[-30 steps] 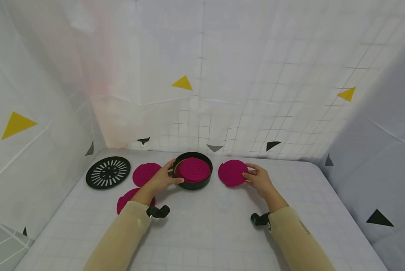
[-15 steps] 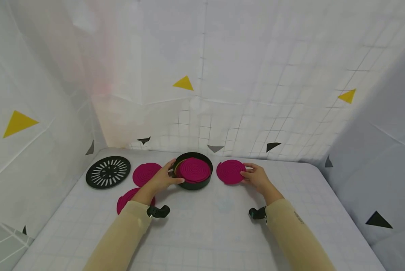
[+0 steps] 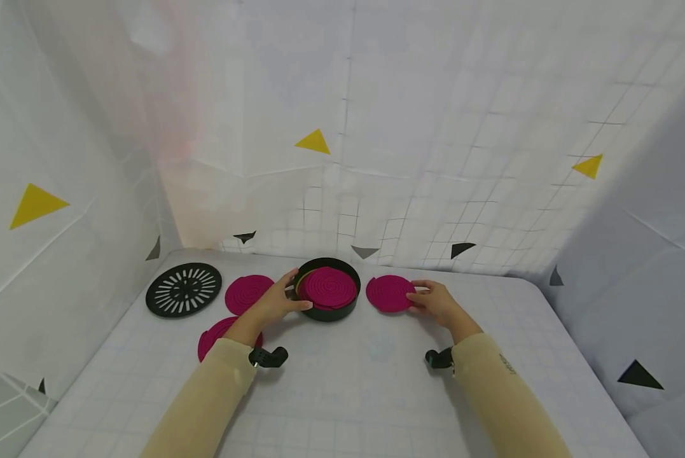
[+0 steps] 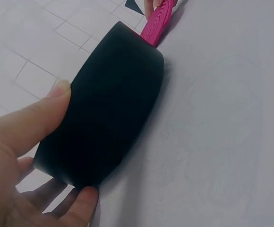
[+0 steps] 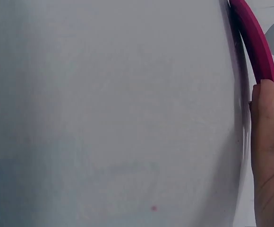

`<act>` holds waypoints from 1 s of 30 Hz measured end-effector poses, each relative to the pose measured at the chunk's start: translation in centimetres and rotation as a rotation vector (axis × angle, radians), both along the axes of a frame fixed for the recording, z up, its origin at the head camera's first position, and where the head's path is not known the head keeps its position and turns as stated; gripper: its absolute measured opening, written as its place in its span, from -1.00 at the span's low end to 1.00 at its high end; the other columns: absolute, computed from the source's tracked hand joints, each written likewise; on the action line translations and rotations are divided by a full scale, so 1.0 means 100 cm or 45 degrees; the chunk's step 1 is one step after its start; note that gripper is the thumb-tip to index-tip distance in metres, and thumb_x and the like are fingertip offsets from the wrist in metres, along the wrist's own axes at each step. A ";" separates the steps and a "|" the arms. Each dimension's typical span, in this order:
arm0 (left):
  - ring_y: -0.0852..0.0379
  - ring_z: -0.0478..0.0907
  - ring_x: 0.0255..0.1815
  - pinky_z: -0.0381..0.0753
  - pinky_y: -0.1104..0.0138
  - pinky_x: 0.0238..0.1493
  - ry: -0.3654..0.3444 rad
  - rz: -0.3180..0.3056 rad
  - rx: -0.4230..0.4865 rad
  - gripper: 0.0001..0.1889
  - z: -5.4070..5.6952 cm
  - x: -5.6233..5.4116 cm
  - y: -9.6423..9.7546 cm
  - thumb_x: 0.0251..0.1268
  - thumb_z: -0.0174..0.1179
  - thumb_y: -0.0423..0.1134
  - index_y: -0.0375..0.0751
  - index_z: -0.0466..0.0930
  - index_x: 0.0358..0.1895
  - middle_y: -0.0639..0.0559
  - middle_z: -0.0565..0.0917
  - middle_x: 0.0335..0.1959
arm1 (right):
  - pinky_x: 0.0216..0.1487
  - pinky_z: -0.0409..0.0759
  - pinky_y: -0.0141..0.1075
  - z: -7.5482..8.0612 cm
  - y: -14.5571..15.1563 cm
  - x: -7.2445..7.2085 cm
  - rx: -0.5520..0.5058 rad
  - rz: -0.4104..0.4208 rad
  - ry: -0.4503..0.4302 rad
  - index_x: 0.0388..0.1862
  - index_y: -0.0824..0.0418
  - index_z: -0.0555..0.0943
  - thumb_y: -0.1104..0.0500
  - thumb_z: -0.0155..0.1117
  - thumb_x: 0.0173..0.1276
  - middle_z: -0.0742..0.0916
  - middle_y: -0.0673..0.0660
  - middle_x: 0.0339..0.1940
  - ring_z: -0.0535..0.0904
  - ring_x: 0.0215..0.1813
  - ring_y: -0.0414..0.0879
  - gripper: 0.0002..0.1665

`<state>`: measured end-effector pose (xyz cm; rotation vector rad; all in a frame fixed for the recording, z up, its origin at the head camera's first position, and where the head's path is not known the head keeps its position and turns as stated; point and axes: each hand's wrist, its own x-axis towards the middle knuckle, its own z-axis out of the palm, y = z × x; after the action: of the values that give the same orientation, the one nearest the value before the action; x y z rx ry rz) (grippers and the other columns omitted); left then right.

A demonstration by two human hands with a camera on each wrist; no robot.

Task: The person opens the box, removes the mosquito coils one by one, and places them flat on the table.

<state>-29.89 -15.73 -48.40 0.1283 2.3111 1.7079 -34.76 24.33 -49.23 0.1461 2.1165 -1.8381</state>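
Observation:
My left hand (image 3: 277,301) grips the side of a dark round holder (image 3: 332,314), its thumb near the rim and its fingers around the wall in the left wrist view. Inside the holder lie magenta coasters (image 3: 329,287) with a spiral pattern; how many are stacked cannot be seen. To the right of it, my right hand (image 3: 439,307) pinches the right edge of another magenta spiral coaster (image 3: 389,294) between thumb and fingers. That coaster lies nearly flat, at or just above the table. The right wrist view shows only its edge (image 5: 260,47) by the thumb.
Two more magenta coasters lie left of the holder: one behind the left hand (image 3: 247,294), one partly under the left forearm (image 3: 213,337). A black slotted disc (image 3: 184,290) sits at the table's far left. White sheets (image 3: 405,127) rise behind and at both sides.
The coaster in my right hand has shifted slightly left and then tipped flatter and lower. My left hand and the holder have stayed in place.

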 end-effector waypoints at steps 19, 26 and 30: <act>-0.24 0.10 0.56 0.29 -0.05 0.42 -0.003 -0.003 0.005 0.14 -0.002 -0.001 -0.002 0.09 0.54 -0.16 -0.01 -0.10 0.63 -0.21 0.06 0.60 | -0.14 0.72 -0.32 -0.004 0.002 0.000 -0.072 -0.009 -0.014 0.48 0.45 0.24 0.44 0.22 0.42 0.61 0.24 -0.01 0.70 -0.25 -0.15 -0.31; -0.25 0.11 0.55 0.31 -0.05 0.41 -0.003 -0.002 0.010 0.14 -0.002 -0.001 -0.001 0.08 0.54 -0.17 -0.03 -0.10 0.63 -0.22 0.07 0.60 | -0.10 0.70 -0.34 -0.003 0.003 0.000 0.002 -0.011 -0.013 0.43 0.51 0.26 0.49 0.23 0.38 0.57 0.29 0.00 0.68 -0.23 -0.17 -0.33; -0.25 0.11 0.55 0.31 -0.05 0.41 -0.008 -0.001 0.014 0.14 -0.001 -0.001 0.000 0.07 0.54 -0.17 -0.02 -0.10 0.63 -0.23 0.08 0.59 | -0.07 0.70 -0.32 -0.001 0.003 0.002 -0.005 0.012 -0.012 0.45 0.52 0.25 0.53 0.22 0.36 0.53 0.33 0.06 0.66 -0.21 -0.17 -0.30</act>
<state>-29.98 -15.74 -48.49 0.1264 2.2969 1.7189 -34.61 24.64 -49.36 0.1435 2.1033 -1.8330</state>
